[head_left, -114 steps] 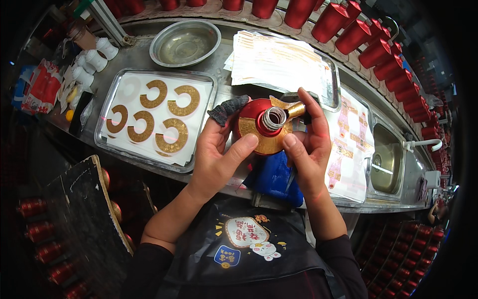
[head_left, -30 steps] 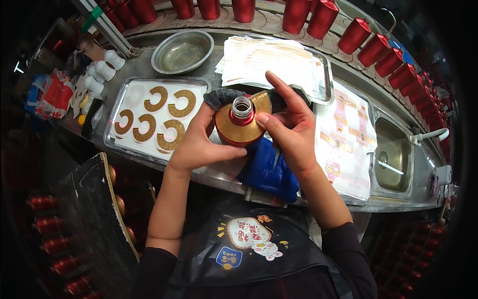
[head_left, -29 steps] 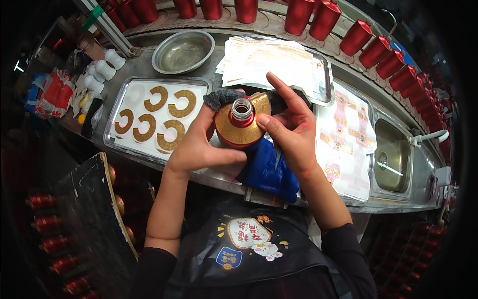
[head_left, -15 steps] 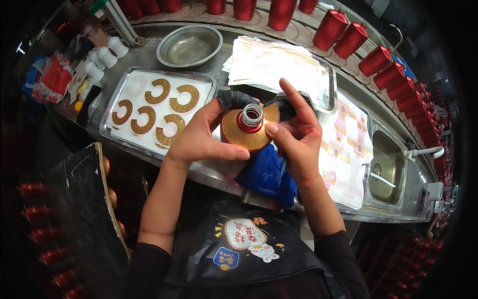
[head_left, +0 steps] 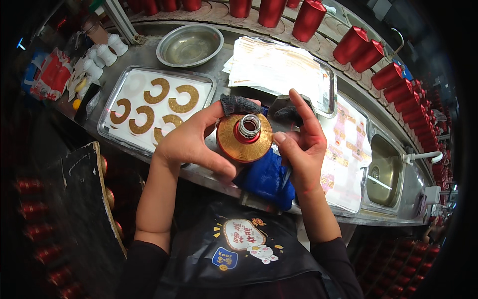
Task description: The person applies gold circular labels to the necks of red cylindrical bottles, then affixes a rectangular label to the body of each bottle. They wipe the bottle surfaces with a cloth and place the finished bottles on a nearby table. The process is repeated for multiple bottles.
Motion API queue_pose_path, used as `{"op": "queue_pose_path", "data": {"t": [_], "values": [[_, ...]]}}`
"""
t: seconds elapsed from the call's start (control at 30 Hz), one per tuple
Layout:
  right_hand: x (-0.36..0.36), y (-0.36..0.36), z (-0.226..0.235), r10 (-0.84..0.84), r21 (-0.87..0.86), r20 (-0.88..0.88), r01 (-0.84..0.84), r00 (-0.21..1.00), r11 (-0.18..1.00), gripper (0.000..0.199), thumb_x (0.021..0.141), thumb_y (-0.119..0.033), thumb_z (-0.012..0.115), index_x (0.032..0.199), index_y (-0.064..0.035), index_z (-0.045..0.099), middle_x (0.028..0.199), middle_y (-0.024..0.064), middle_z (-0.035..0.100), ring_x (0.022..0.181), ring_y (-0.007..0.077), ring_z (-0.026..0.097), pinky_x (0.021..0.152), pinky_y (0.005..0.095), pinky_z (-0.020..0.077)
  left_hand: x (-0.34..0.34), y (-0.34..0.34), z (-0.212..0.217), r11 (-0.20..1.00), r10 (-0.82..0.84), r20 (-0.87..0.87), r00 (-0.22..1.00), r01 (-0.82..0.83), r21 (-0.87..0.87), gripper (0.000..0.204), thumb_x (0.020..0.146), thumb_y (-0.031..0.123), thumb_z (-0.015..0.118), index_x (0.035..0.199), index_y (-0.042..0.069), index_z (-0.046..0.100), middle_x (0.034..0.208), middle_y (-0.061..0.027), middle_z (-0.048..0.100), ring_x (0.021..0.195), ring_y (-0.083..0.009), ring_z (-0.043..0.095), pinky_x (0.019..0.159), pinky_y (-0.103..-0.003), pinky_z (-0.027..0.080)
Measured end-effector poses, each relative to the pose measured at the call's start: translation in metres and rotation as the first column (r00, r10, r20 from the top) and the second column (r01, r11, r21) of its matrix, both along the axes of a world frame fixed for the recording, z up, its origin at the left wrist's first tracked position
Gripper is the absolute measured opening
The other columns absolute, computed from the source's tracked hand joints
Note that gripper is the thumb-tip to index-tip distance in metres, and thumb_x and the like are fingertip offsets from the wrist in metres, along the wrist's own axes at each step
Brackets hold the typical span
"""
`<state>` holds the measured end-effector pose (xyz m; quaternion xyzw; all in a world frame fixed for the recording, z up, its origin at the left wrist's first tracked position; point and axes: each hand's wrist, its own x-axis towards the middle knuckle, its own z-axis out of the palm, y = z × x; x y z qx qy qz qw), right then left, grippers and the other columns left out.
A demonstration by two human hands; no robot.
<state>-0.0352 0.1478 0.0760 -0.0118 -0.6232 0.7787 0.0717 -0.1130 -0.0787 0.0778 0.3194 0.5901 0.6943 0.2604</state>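
Note:
A red bottle (head_left: 244, 137) with a gold label around its shoulder and an open metal neck points up at the camera. My left hand (head_left: 191, 139) grips its left side, a dark knitted sleeve on one fingertip. My right hand (head_left: 301, 144) holds its right side, thumb pressed on the gold label's edge, fingers raised. A blue cloth (head_left: 266, 179) lies under the bottle at the counter's front edge.
A metal tray (head_left: 112, 104) to the left holds several gold C-shaped labels (head_left: 179, 97). Behind lie a tray of printed sheets (head_left: 279, 67), a steel bowl (head_left: 189, 45), red bottles (head_left: 308, 17) along the back and a sink (head_left: 386, 169) at right.
The bottle has turned to face the camera squarely and my right thumb has slid along the gold label's edge; the view has shifted slightly.

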Motion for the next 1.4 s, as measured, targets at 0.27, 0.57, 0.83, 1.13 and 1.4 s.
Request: {"op": "queue_pose_path", "data": {"t": [0.27, 0.57, 0.83, 1.13, 1.4], "values": [[0.007, -0.003, -0.003, 0.054, 0.189, 0.115, -0.075, 0.992, 0.979, 0.047, 0.091, -0.009, 0.073, 0.135, -0.0003, 0.059, 0.117, 0.0014, 0.061, 0.074, -0.0010, 0.053, 0.065, 0.0162, 0.0431, 0.032, 0.017, 0.004, 0.952, 0.305, 0.192, 0.933, -0.293, -0.089, 0.064, 0.079, 0.018, 0.076, 0.137, 0.001, 0.056, 0.148, -0.0167, 0.055, 0.129, -0.0247, 0.058, 0.111, -0.039, 0.044], [-0.007, 0.001, 0.002, 0.180, 0.005, 0.181, -0.184, 0.967, 0.983, 0.043, 0.090, -0.013, 0.075, 0.127, 0.0006, 0.060, 0.113, 0.0013, 0.065, 0.072, -0.0006, 0.056, 0.067, 0.0156, 0.0451, 0.032, 0.021, 0.006, 0.953, 0.300, 0.159, 0.941, -0.302, -0.012, 0.061, 0.083, 0.010, 0.078, 0.140, 0.002, 0.056, 0.129, -0.0095, 0.064, 0.118, -0.0171, 0.062, 0.104, -0.033, 0.049], [-0.001, -0.002, 0.001, 0.123, 0.348, 0.065, -0.138, 0.990, 0.927, 0.050, 0.085, -0.018, 0.079, 0.129, -0.0027, 0.061, 0.119, 0.0013, 0.052, 0.067, -0.0014, 0.044, 0.062, 0.0163, 0.0388, 0.033, 0.025, 0.008, 0.948, 0.316, 0.190, 0.929, -0.315, -0.037, 0.060, 0.081, 0.009, 0.079, 0.137, 0.000, 0.057, 0.136, -0.0120, 0.060, 0.121, -0.0183, 0.061, 0.104, -0.034, 0.048], [0.004, -0.003, 0.004, 0.125, 0.278, 0.152, -0.164, 0.980, 0.947, 0.050, 0.083, -0.025, 0.081, 0.126, -0.0082, 0.062, 0.110, 0.0053, 0.063, 0.093, 0.0155, 0.050, 0.071, 0.0269, 0.0443, 0.033, 0.026, 0.010, 0.949, 0.314, 0.171, 0.934, -0.314, -0.033, 0.060, 0.081, 0.008, 0.077, 0.136, -0.001, 0.057, 0.136, -0.0128, 0.059, 0.120, -0.0185, 0.062, 0.104, -0.033, 0.048], [0.003, 0.000, -0.013, 0.151, 0.288, 0.050, -0.159, 0.987, 0.944, 0.055, 0.083, -0.021, 0.082, 0.131, -0.0034, 0.059, 0.117, 0.0035, 0.055, 0.070, 0.0017, 0.046, 0.064, 0.0180, 0.0408, 0.034, 0.027, 0.010, 0.947, 0.318, 0.190, 0.929, -0.319, -0.026, 0.058, 0.081, 0.009, 0.078, 0.135, -0.001, 0.058, 0.139, -0.0140, 0.058, 0.122, -0.0193, 0.061, 0.104, -0.034, 0.047]]}}
